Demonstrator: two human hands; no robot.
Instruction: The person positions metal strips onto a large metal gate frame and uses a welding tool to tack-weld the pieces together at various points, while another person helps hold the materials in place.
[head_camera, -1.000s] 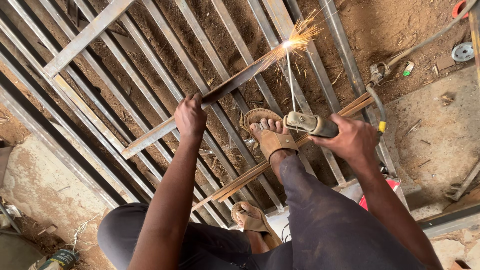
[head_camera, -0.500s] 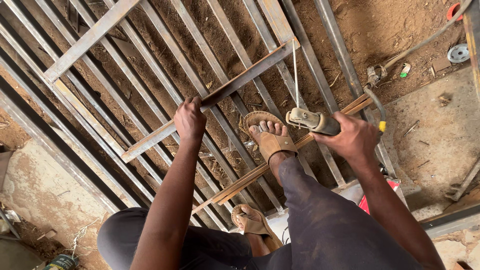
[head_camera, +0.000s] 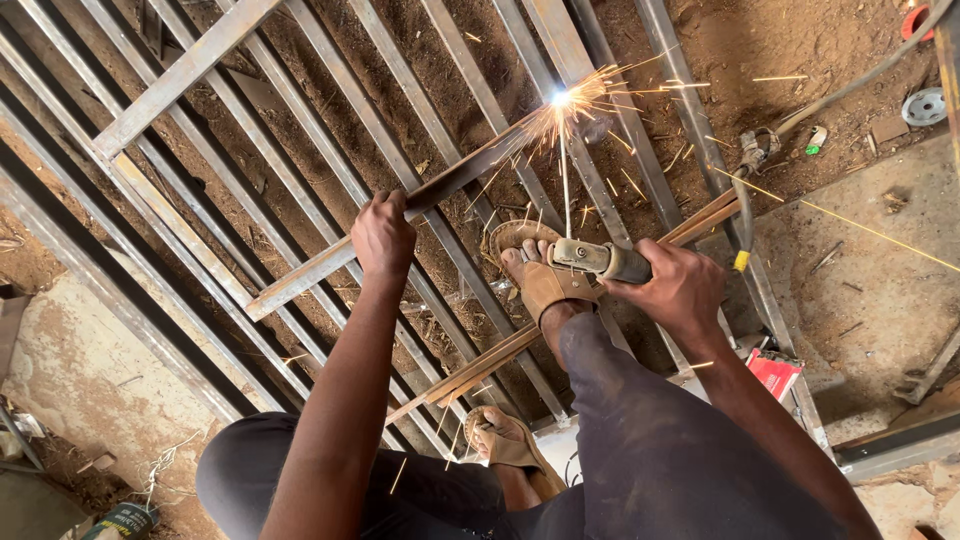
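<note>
striking sparks again at far end of long rusty steel bar (head_camera: 400, 215); left hand (head_camera: 384, 232) fingers wrapped round it, right hand (head_camera: 680, 288) fingers clenched on grey electrode holder (head_camera: 600, 260).

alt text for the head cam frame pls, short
Sparks fly where a welding rod in the holder gripped by the right hand meets a flat steel bar. The left hand steadies that bar over a metal grille lying on dirt; a sandalled foot rests beside it.
</note>
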